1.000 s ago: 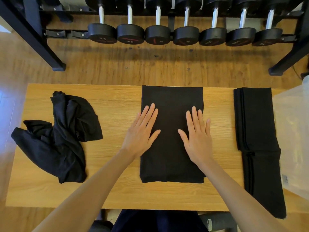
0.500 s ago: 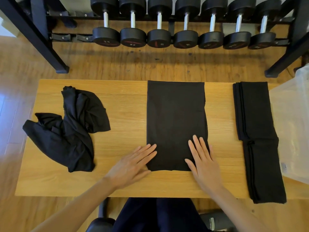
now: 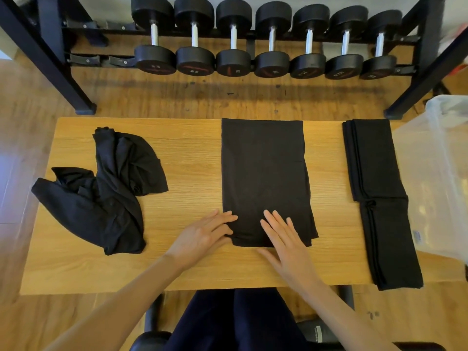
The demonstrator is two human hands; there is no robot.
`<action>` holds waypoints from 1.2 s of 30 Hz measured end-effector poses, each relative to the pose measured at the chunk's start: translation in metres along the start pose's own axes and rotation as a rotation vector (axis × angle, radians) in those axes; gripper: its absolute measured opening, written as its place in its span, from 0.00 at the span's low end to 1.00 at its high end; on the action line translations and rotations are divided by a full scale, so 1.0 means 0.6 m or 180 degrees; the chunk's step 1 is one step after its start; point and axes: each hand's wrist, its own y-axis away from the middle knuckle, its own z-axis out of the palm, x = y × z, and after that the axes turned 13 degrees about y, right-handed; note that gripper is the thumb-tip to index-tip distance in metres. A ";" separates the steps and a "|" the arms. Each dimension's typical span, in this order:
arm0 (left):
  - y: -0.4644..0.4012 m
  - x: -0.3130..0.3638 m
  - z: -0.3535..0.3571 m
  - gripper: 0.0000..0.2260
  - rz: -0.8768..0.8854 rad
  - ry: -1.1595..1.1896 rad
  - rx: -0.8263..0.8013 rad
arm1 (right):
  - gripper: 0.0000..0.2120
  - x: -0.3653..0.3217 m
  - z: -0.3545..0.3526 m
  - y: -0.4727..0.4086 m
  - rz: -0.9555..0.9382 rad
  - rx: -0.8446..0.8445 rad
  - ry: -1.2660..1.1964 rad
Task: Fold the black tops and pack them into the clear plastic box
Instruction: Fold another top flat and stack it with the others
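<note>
A half-folded black top [image 3: 263, 173] lies as a long rectangle in the middle of the wooden table [image 3: 190, 160]. My left hand [image 3: 202, 236] touches its near left corner with the fingertips on the cloth. My right hand [image 3: 286, 244] lies flat on the near edge, fingers straight, thumb off the cloth on the wood. A crumpled black top [image 3: 101, 196] sits at the table's left. Folded black tops [image 3: 374, 173] lie in a long strip at the right, their near end hanging past the table edge. The clear plastic box [image 3: 435, 160] stands at the far right, partly cut off.
A black rack of several dumbbells [image 3: 271, 46] stands on the wooden floor beyond the table's far edge. My legs and a stool [image 3: 152, 340] are under the near edge. Bare wood shows between the three cloth piles.
Both hands slid from the middle of the top down to its near edge. The left hand moved in from the bare wood onto the near left corner.
</note>
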 end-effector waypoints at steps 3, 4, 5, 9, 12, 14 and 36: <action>-0.004 0.007 -0.004 0.17 -0.0143 0.0166 -0.0007 | 0.31 -0.029 0.003 -0.014 -0.0108 -0.0044 0.0054; -0.004 0.009 -0.005 0.18 -0.0218 0.0234 -0.0008 | 0.31 -0.038 0.003 -0.019 -0.0089 -0.0027 0.0072; -0.005 0.012 -0.006 0.19 -0.0308 0.0298 -0.0005 | 0.31 -0.044 0.003 -0.024 -0.0053 0.0016 0.0062; -0.018 0.021 -0.022 0.22 -0.0550 0.0484 0.0222 | 0.34 -0.042 -0.005 -0.038 0.0196 0.0230 -0.0116; -0.035 0.024 -0.038 0.15 -0.0659 0.0578 0.0332 | 0.35 -0.012 -0.015 -0.037 0.0426 0.0281 -0.0029; -0.047 0.025 -0.048 0.14 -0.0770 0.0619 0.0317 | 0.33 0.017 -0.023 -0.034 0.0486 0.0307 -0.0009; -0.182 -0.008 -0.073 0.10 -0.2286 0.1657 0.1149 | 0.06 0.193 -0.172 -0.259 0.1304 -0.1975 -0.2518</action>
